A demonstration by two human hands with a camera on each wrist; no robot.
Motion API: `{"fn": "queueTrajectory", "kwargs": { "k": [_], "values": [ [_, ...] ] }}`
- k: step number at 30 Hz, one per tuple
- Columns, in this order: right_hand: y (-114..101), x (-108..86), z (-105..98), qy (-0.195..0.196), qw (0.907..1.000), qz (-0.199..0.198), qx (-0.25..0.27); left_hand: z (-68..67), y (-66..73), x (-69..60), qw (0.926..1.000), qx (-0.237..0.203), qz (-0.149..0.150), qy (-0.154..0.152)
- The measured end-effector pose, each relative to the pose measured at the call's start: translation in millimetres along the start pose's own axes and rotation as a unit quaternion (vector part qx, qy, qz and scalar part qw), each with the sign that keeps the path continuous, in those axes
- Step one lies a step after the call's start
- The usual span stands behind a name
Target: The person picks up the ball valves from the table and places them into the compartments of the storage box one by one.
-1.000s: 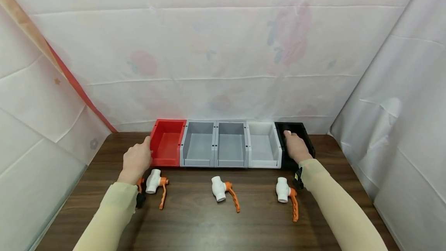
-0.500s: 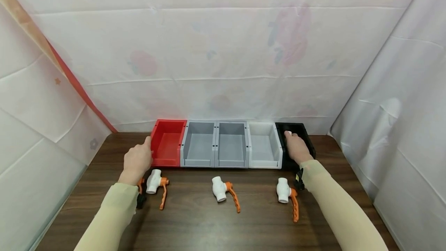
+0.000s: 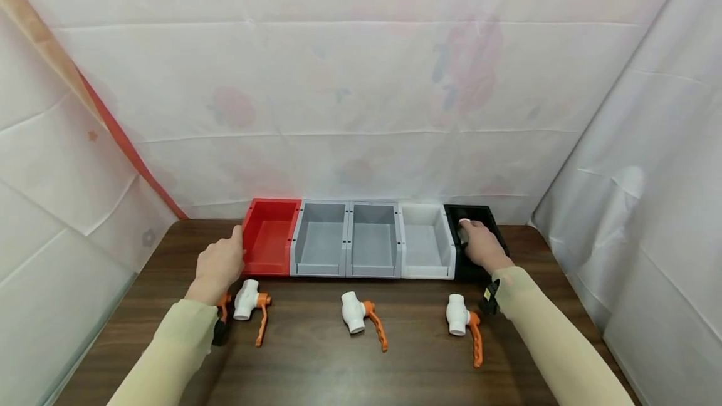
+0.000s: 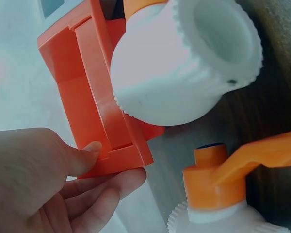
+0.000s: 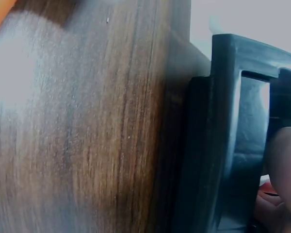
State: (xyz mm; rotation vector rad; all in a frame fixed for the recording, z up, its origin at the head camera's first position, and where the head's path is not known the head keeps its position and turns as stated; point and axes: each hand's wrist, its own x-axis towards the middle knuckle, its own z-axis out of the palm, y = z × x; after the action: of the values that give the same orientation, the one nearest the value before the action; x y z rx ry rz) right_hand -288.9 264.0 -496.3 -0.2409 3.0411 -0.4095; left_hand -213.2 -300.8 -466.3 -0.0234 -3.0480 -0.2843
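brown wood-grain table (image 3: 316, 371) | red bin (image 3: 267, 240) | two grey bins (image 3: 321, 237) | white bin (image 3: 427, 240) | black bin (image 3: 467, 267) | orange-handled white valves (image 3: 353, 313)

The red bin (image 3: 267, 240) is plain red, reading orange-red in the left-wrist view. Both grey bins (image 3: 321, 234) are uniform grey with small dark dots along the rims; the white bin (image 3: 425, 237) is plain white, the black bin (image 3: 476, 212) solid black. Valves (image 3: 353, 313) show white bodies with orange handles (image 3: 379, 332). The table (image 3: 316, 374) is brown with darker wood grain. The rear cloth (image 3: 361, 67) is white, printed with faint pink and blue motifs; a tan and red band (image 3: 115, 130) edges the left cloth (image 3: 56, 218). Both sleeves (image 3: 169, 349) are pale yellow-green.
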Motion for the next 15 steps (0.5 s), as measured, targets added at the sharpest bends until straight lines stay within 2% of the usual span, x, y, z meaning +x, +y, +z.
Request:
{"fn": "queueTrajectory", "kwargs": {
  "k": [4,9,15],
  "values": [
    [4.3,-4.8,-4.1,0.022,0.9997,0.000,-0.006,1.5,3.5,2.3,0.9998,-0.004,0.010,0.015],
    [5.2,-12.6,-10.6,0.031,0.9995,0.008,-0.006,4.4,6.2,7.3,0.9997,-0.007,0.015,0.020],
    [4.0,-25.7,-16.5,0.064,0.9977,-0.015,-0.015,6.1,8.5,12.4,0.9996,-0.012,0.016,0.018]
  ]
}}
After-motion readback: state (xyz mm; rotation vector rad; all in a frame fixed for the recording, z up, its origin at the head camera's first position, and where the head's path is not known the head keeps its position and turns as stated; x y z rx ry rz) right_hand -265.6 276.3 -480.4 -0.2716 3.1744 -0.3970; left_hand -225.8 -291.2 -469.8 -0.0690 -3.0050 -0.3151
